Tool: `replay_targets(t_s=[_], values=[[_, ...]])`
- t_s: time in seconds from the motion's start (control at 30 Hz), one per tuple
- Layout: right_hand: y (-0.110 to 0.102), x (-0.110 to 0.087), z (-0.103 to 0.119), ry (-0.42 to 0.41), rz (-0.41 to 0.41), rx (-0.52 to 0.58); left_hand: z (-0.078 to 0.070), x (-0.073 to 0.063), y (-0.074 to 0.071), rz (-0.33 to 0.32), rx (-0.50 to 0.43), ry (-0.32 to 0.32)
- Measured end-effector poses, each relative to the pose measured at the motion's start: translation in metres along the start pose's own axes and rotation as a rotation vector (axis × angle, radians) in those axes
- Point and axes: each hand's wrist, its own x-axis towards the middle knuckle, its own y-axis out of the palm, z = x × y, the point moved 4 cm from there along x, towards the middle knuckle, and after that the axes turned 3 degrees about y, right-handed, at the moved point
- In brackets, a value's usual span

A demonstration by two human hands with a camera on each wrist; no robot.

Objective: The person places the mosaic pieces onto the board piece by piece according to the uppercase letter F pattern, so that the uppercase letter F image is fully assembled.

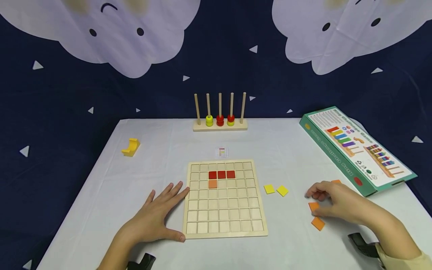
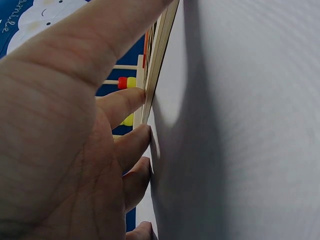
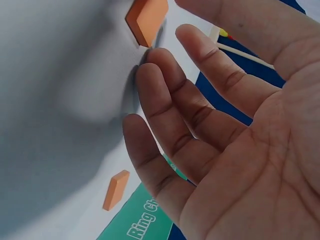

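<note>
Left hand [image 1: 155, 217]: fingers spread, index finger and thumb against the edge of the wooden board [image 1: 222, 215]. Right hand [image 1: 341, 204]: fingers loosely curved, thumb apart from them, beside an orange tile [image 1: 313, 206] on the counter [image 1: 84, 210]; contact cannot be told. The tile being thin, a poorly placed pinch could skid it into the neighbouring tile [image 1: 318, 224]; uneven left-hand pressure could shift the board, jarring its red tiles [image 1: 221, 174].

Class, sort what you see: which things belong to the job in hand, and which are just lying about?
Seemingly in use: grid board; red tiles; orange tiles; yellow tiles; small pattern card.

Seemingly just lying about: peg rack; yellow curved block; green game box.
</note>
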Motion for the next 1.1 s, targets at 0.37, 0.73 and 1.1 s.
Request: replay_targets(t_s=[0.37, 0.73, 1.1], values=[[0.0047, -0.0015, -0.0081, 0.001, -0.017, 0.018, -0.0007, 0.0006, -0.0007, -0.002, 0.007, 0.0], [0.0075, -0.0009, -0.009, -0.017, -0.036, 0.029, -0.0007, -0.0001, -0.0002, -0.005, 0.0, 0.0], [0.0098, -0.0038, -0.0107, 0.004, -0.091, 0.02, -0.0008, 0.0, 0.0, -0.003, 0.009, 0.004]])
